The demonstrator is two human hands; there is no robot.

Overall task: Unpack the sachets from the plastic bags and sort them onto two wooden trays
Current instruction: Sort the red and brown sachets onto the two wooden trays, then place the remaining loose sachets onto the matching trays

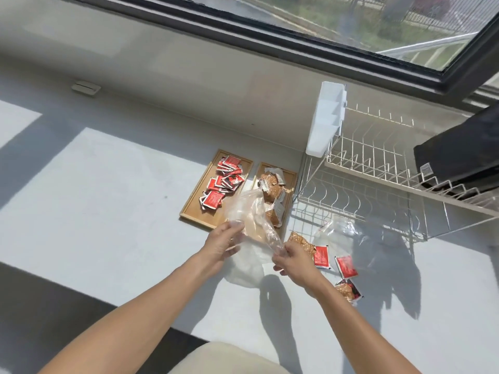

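Observation:
A clear plastic bag (249, 211) hangs between both hands above the near ends of the trays. My left hand (222, 242) grips its left edge and my right hand (290, 259) pinches its lower right edge. The left wooden tray (193, 206) carries a pile of red sachets (225, 180). Brown sachets (272, 188) fill the right wooden tray (290, 179). On the white surface right of my hands lie a loose brown sachet (299, 240), two red sachets (322, 256), one more mixed pair (349, 290) and a second crumpled bag (339, 233).
A white wire dish rack (378, 184) with a white plastic caddy (326, 118) stands right of the trays, and a black object (464, 152) rests on it. A wall and window run along the back. A white sheet (245, 268) lies under my hands.

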